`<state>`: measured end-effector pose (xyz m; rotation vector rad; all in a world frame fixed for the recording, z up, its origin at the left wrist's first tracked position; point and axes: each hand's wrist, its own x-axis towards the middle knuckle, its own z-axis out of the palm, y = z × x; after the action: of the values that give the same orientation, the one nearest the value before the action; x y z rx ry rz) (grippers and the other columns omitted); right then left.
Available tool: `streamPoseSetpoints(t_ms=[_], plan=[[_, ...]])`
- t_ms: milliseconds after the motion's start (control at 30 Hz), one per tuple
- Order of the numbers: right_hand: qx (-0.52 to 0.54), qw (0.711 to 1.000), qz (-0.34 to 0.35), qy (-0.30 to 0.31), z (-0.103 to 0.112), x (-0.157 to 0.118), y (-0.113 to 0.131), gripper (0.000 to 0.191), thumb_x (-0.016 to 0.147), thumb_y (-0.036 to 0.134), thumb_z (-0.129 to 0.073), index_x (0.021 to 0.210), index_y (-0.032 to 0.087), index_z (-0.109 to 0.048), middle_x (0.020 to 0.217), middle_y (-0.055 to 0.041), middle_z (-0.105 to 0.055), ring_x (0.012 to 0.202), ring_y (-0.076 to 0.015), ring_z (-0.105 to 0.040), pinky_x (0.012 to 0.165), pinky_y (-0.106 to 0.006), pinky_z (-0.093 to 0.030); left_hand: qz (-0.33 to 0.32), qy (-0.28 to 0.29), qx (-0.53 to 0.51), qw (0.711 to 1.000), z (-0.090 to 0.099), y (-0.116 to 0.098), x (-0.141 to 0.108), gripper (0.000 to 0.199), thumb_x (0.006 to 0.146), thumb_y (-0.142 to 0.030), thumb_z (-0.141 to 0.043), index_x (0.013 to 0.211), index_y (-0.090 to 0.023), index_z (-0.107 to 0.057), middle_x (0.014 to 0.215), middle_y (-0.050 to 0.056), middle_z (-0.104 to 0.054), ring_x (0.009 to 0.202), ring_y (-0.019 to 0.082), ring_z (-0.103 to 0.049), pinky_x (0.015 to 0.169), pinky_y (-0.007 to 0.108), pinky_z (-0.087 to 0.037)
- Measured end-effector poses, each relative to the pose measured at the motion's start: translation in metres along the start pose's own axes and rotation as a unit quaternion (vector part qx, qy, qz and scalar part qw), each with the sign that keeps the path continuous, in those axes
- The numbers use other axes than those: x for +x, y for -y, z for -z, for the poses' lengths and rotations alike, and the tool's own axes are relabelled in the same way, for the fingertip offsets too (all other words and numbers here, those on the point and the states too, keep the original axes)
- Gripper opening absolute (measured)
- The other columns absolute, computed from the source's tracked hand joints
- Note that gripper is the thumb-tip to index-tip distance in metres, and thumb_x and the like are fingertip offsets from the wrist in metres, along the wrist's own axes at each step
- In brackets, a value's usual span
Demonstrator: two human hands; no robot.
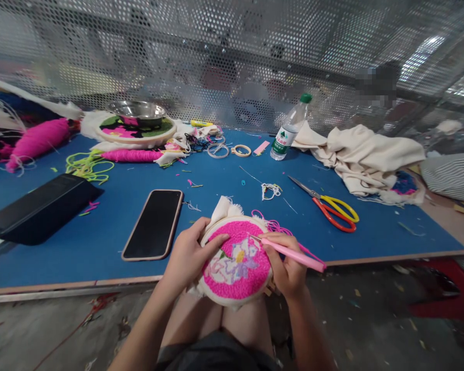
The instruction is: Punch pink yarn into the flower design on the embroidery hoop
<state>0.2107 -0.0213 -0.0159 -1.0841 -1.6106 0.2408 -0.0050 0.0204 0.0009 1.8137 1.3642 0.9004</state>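
A round embroidery hoop point(235, 301) is held over my lap at the table's front edge, tilted towards me. Its cloth carries bright pink looped stitching around a white and lilac flower with a yellow centre. My left hand point(191, 252) grips the hoop's left rim, thumb lying on the stitched face and the other fingers hidden behind. Between the fingers of my right hand point(288, 265) is a pink punch needle point(294, 253), its metal tip at the upper right of the stitching. Pink yarn point(280, 226) trails behind the hoop and beside the handle.
A phone point(153, 225) lies left of the hoop, a black case point(42, 208) farther left. Scissors point(327, 202) rest on the right. Behind stand a water bottle point(290, 129) and a metal bowl point(137, 112) on another hoop point(135, 138). Crumpled cream cloth point(367, 152) lies at right.
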Motion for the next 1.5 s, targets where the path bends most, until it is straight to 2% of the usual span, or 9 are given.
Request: streamPoseSetpoints(t_ms=[133, 333, 467, 600, 700, 800, 1000, 1300, 1500], plan=[[-0.010, 1.000, -0.012, -0.004, -0.001, 0.002, 0.001, 0.016, 0.087, 0.014, -0.057, 0.101, 0.022, -0.059, 0.094, -0.0045, -0.069, 0.091, -0.0198, -0.067, 0.081, -0.037, -0.055, 0.002, 0.002, -0.008, 1.000, 0.000, 0.000, 0.000, 0.023, 0.084, -0.042, -0.059, 0.085, -0.019, -0.055, 0.066, -0.004, -0.051, 0.062, 0.013, -0.047, 0.056, 0.024, -0.032], [-0.043, 0.999, -0.026, 0.007, -0.003, 0.015, 0.017, 0.012, 0.086, 0.013, -0.060, 0.094, 0.022, -0.062, 0.089, -0.0027, -0.068, 0.087, -0.0174, -0.065, 0.081, -0.032, -0.052, 0.003, 0.000, 0.002, 1.000, -0.001, 0.000, 0.000, 0.029, 0.084, -0.047, -0.059, 0.082, -0.019, -0.052, 0.065, -0.005, -0.047, 0.060, 0.011, -0.045, 0.056, 0.024, -0.031], [-0.087, 0.994, -0.026, 0.056, -0.011, 0.023, 0.022, 0.005, 0.087, 0.017, -0.061, 0.085, 0.021, -0.063, 0.083, -0.0032, -0.063, 0.082, -0.0181, -0.062, 0.078, -0.033, -0.050, -0.017, -0.005, -0.005, 1.000, -0.001, -0.001, -0.002, 0.030, 0.084, -0.047, -0.060, 0.081, -0.018, -0.052, 0.063, -0.006, -0.044, 0.058, 0.011, -0.042, 0.055, 0.024, -0.031], [-0.161, 0.983, -0.025, 0.086, -0.020, 0.027, 0.021, 0.004, 0.087, 0.020, -0.061, 0.084, 0.020, -0.064, 0.087, -0.0054, -0.062, 0.085, -0.0214, -0.060, 0.077, -0.037, -0.049, -0.022, -0.004, -0.015, 1.000, -0.001, -0.001, -0.004, 0.030, 0.083, -0.046, -0.061, 0.080, -0.018, -0.050, 0.063, -0.006, -0.044, 0.059, 0.011, -0.043, 0.055, 0.023, -0.031], [-0.101, 0.992, -0.038, 0.064, -0.018, 0.024, 0.020, 0.009, 0.087, 0.020, -0.062, 0.096, 0.022, -0.064, 0.096, -0.0051, -0.065, 0.093, -0.0209, -0.062, 0.083, -0.036, -0.049, -0.017, -0.006, -0.041, 0.999, -0.001, -0.001, -0.004, 0.029, 0.084, -0.046, -0.060, 0.080, -0.019, -0.050, 0.065, -0.006, -0.047, 0.061, 0.010, -0.044, 0.057, 0.023, -0.032], [-0.028, 0.998, -0.053, 0.019, -0.013, 0.017, 0.019, 0.013, 0.087, 0.018, -0.060, 0.099, 0.023, -0.063, 0.095, -0.0027, -0.068, 0.093, -0.0179, -0.064, 0.083, -0.031, -0.051, -0.004, -0.004, -0.052, 0.999, 0.000, -0.001, -0.002, 0.028, 0.085, -0.046, -0.059, 0.081, -0.019, -0.051, 0.067, -0.005, -0.048, 0.063, 0.011, -0.045, 0.057, 0.023, -0.033], [-0.048, 0.997, -0.027, -0.053, -0.010, 0.003, 0.017, 0.014, 0.086, 0.015, -0.062, 0.098, 0.022, -0.063, 0.087, -0.0013, -0.069, 0.083, -0.0156, -0.067, 0.073, -0.026, -0.053, -0.003, 0.000, -0.040, 0.999, -0.001, 0.001, -0.001, 0.028, 0.085, -0.045, -0.058, 0.080, -0.018, -0.051, 0.067, -0.005, -0.048, 0.063, 0.011, -0.045, 0.058, 0.024, -0.032], [-0.055, 0.996, -0.028, -0.057, -0.010, 0.005, 0.021, 0.009, 0.085, 0.016, -0.064, 0.092, 0.021, -0.064, 0.083, -0.0015, -0.069, 0.079, -0.0156, -0.067, 0.072, -0.027, -0.054, -0.001, -0.003, -0.026, 1.000, 0.000, 0.000, -0.002, 0.029, 0.085, -0.046, -0.058, 0.078, -0.019, -0.050, 0.065, -0.005, -0.046, 0.061, 0.011, -0.043, 0.056, 0.023, -0.031], [-0.110, 0.994, -0.006, -0.007, -0.021, 0.014, 0.022, 0.003, 0.083, 0.020, -0.068, 0.085, 0.021, -0.067, 0.081, -0.0033, -0.068, 0.079, -0.0184, -0.066, 0.074, -0.032, -0.054, -0.033, -0.028, -0.002, 0.999, 0.000, -0.001, -0.004, 0.028, 0.084, -0.045, -0.060, 0.079, -0.019, -0.051, 0.062, -0.006, -0.043, 0.057, 0.010, -0.041, 0.054, 0.023, -0.030]])
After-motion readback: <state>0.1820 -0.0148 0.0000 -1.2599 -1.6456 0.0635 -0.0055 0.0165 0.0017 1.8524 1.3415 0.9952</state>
